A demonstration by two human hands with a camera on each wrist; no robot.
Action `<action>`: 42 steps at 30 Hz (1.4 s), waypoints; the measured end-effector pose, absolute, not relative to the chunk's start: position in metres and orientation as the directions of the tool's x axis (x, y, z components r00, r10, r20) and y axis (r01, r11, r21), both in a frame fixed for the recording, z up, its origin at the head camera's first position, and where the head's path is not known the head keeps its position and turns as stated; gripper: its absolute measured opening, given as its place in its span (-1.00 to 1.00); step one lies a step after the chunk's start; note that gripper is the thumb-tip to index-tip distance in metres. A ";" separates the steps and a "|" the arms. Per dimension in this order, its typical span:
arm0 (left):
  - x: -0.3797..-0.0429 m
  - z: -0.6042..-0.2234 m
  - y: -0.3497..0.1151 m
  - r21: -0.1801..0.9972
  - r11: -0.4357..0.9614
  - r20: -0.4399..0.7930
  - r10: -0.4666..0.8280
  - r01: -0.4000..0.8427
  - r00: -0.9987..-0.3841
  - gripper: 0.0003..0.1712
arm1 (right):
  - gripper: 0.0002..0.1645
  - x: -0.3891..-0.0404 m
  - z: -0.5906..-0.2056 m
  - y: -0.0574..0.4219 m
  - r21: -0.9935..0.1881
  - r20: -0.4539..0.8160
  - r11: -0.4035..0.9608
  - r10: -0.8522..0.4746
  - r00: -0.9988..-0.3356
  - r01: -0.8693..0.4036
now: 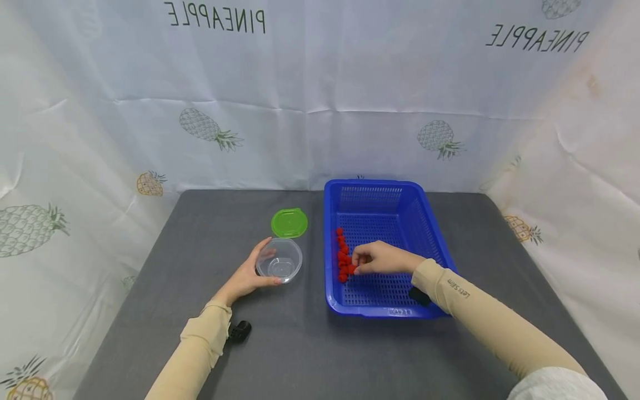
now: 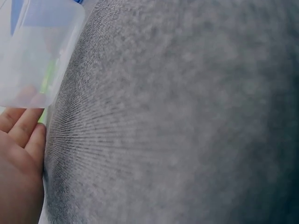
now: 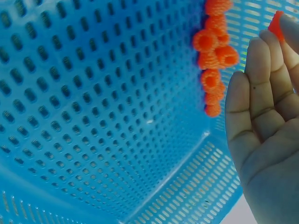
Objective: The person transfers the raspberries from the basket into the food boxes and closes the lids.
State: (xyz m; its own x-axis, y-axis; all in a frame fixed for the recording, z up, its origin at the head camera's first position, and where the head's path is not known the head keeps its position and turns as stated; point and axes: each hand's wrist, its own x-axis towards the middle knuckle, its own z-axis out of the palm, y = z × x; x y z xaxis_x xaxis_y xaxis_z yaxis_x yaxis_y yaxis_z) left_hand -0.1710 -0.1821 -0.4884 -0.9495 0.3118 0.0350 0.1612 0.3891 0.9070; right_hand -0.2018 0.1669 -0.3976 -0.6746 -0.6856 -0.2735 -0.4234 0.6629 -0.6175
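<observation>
My left hand (image 1: pixel 244 279) holds a small clear plastic tub (image 1: pixel 284 260) from its left side, thumb and fingers spread around the rim. Seen from the left wrist, the tub (image 2: pixel 39 51) looks see-through, and the hand's fingers (image 2: pixel 28 126) lie against it. Inside the blue basket (image 1: pixel 389 312), my right hand (image 1: pixel 384 258) pinches a red raspberry (image 3: pixel 277 26) between thumb and fingertips. A row of raspberries (image 1: pixel 343 259) lies along the basket's left side, just left of that hand. In the right wrist view, several of these raspberries (image 3: pixel 210 79) show hollow openings.
A green lid (image 1: pixel 290 223) lies on the grey table (image 1: pixel 280 355) behind the tub. The basket has raised, slotted walls and stands right of the tub. Pineapple-printed white cloth (image 1: pixel 320 139) hangs behind the table and at both sides.
</observation>
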 end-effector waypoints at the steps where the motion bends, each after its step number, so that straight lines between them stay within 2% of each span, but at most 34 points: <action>1: -0.171 -0.488 -0.182 0.903 0.399 0.033 0.306 0.160 -0.951 0.19 | -0.87 -0.202 -0.396 0.167 -0.628 -0.270 0.659 -0.684 -0.678 -0.415; 8: -0.169 -0.486 -0.180 0.872 0.461 0.029 0.287 0.165 -0.958 0.19 | -0.84 -0.203 -0.389 0.168 -0.666 -0.259 0.647 -0.668 -0.698 -0.372; 18: -0.170 -0.488 -0.181 0.876 0.449 0.047 0.284 0.176 -0.958 0.18 | -0.77 -0.205 -0.376 0.166 -0.738 -0.206 0.600 -0.638 -0.742 -0.311; 24: -0.162 -0.471 -0.177 0.877 0.452 0.029 0.289 0.163 -0.957 0.15 | -0.73 -0.207 -0.366 0.160 -0.785 -0.182 0.551 -0.642 -0.744 -0.283; 31: -0.155 -0.455 -0.174 0.885 0.438 0.023 0.298 0.158 -0.954 0.13 | -0.84 -0.201 -0.343 0.139 -0.821 -0.153 0.510 -0.630 -0.762 -0.257; 36: -0.156 -0.457 -0.174 0.900 0.411 0.007 0.315 0.143 -0.949 0.13 | -0.87 -0.198 -0.330 0.120 -0.838 -0.116 0.473 -0.642 -0.758 -0.272; 42: -0.158 -0.459 -0.174 0.900 0.408 0.022 0.307 0.153 -0.951 0.14 | -0.80 -0.214 -0.339 0.095 -0.816 -0.075 0.473 -0.656 -0.751 -0.332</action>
State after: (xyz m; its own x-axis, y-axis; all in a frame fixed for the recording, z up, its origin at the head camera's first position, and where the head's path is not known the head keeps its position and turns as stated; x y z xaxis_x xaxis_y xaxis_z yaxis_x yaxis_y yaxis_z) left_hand -0.1582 -0.1742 -0.4589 -0.9514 0.3072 0.0225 0.1529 0.4076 0.9003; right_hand -0.2137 0.0955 -0.3386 -0.7511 -0.6559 -0.0753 -0.3315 0.4734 -0.8161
